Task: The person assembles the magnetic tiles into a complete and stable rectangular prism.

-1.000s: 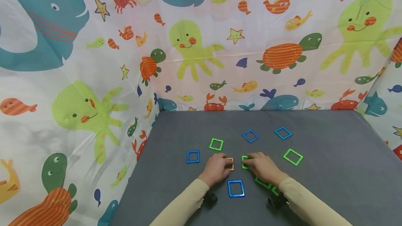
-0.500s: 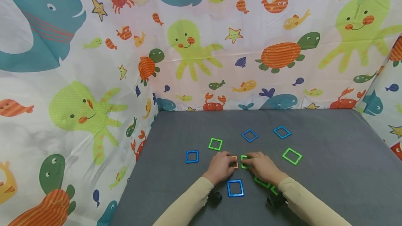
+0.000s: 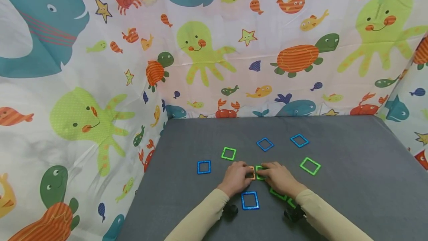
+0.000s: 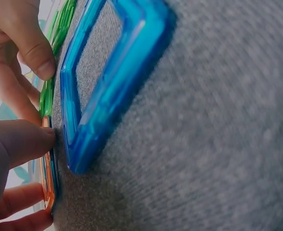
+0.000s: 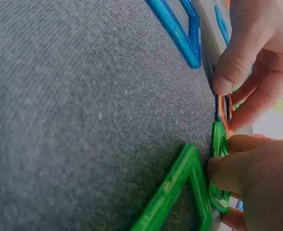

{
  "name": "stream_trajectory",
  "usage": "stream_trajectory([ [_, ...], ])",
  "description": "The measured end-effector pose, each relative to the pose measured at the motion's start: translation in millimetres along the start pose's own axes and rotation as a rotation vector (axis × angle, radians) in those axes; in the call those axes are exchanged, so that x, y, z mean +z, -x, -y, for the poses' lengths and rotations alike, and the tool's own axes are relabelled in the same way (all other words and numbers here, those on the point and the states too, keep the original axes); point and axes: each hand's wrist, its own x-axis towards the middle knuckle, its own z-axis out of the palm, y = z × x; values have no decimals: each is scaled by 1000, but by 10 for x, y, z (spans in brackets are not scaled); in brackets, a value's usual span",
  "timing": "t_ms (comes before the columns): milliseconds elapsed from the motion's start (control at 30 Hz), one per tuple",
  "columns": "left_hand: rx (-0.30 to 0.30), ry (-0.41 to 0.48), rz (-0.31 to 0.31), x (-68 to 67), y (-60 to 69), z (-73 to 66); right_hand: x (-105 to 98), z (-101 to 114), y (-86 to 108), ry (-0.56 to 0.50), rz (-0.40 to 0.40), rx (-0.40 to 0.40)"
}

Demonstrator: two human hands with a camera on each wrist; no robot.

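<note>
My left hand (image 3: 235, 177) pinches an orange square magnetic tile (image 4: 47, 187) between thumb and fingers; a dark bluish layer shows along its underside. Facing it, my right hand (image 3: 279, 179) holds a green square magnetic tile (image 5: 217, 132) flat at the table, thumb on its near edge. The two tiles lie edge to edge, touching or nearly so. Fingers cover much of both frames. Just in front of the hands lies a blue square tile (image 3: 250, 208). Green tiles (image 3: 278, 195) lie under my right wrist, partly hidden.
Farther out on the grey table (image 3: 347, 196) lie a blue tile (image 3: 198, 167) at left, a green tile (image 3: 229, 159), two blue tiles at the back, and a green tile (image 3: 307, 170) at right. A printed sea-animal curtain (image 3: 214, 99) borders the back and sides.
My left hand has slid right with the orange tile, closing the gap to the green tile. My right hand stays almost where it was, still holding the green tile.
</note>
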Motion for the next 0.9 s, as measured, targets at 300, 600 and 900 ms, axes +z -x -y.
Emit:
stream_trajectory([
  [300,-9,-13,-6,24,1,-13,11,-8,10,-7,-4,-5],
  [600,-2,-16,-10,23,11,-9,23,-25,13,0,-14,-20],
  [900,-18,-8,-6,46,20,-6,34,-46,18,11,-9,-22],
])
